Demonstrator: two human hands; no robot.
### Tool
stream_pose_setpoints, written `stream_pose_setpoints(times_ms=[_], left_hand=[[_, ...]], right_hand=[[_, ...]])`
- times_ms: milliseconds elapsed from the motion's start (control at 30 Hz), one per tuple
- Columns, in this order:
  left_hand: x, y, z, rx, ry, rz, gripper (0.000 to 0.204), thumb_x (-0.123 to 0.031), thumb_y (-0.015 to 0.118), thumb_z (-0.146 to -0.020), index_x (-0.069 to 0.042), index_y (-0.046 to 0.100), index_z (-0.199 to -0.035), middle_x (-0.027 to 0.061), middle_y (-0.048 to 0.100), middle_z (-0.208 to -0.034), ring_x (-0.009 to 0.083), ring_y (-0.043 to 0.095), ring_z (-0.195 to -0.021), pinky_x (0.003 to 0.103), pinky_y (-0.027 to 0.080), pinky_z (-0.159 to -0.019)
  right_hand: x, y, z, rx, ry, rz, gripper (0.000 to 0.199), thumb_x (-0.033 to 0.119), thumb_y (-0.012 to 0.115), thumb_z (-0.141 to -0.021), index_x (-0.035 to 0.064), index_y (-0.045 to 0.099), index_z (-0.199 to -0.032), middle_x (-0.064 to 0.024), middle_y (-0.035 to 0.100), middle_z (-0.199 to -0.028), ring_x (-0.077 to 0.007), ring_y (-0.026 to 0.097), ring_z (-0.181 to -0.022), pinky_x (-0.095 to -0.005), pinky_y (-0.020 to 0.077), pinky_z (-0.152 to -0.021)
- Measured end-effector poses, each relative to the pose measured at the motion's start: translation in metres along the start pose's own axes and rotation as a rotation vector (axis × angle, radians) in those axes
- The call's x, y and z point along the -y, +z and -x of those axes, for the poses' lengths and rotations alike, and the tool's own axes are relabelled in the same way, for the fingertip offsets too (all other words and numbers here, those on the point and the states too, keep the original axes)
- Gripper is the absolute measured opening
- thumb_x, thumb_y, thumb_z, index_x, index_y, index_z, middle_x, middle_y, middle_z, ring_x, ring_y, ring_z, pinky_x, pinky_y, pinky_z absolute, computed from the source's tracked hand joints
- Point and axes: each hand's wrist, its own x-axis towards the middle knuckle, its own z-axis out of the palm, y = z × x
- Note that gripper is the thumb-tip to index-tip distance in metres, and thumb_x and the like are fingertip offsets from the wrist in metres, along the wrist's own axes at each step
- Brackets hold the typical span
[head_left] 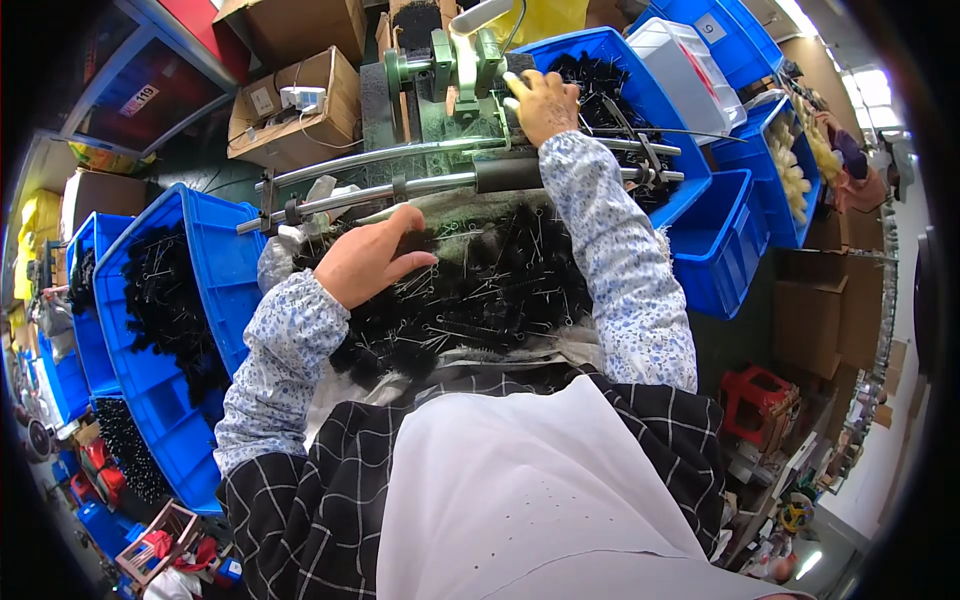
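Note:
My left hand (370,258) hovers over a pile of black bristle brushes with twisted wire stems and looped ends (480,280). Its thumb and index finger are spread apart, with nothing visible between them. Further ahead, my right hand (547,105) is up against the right side of a green-grey machine head (465,75), its fingers curled and yellow coverings on some fingertips. Whatever those fingertips grip is too small to make out. Two metal rods (430,183) run crosswise between the machine and the brush pile. Patterned sleeves cover both forearms.
Blue bins with black brushes stand at the left (225,270) and at the right (690,160). A smaller blue bin (715,250) sits right of my forearm. Behind the rods at left is a cardboard box (300,110). A red stool (757,400) stands at the lower right.

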Motion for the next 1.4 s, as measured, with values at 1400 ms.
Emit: stream_pose_setpoints(times_ms=[1400], left_hand=[[0.009, -0.004, -0.012, -0.312, 0.027, 0.249, 0.020, -0.002, 0.054, -0.082, -0.001, 0.055, -0.102, 0.0059, 0.060, -0.087, 0.0115, 0.057, -0.074, 0.024, 0.045, -0.070]], right_hand=[[-0.078, -0.043, 0.004, -0.026, 0.317, 0.211, 0.019, 0.025, 0.055, -0.079, 0.0158, 0.063, -0.093, -0.0049, 0.063, -0.081, -0.0223, 0.062, -0.076, -0.0391, 0.0471, -0.062]])
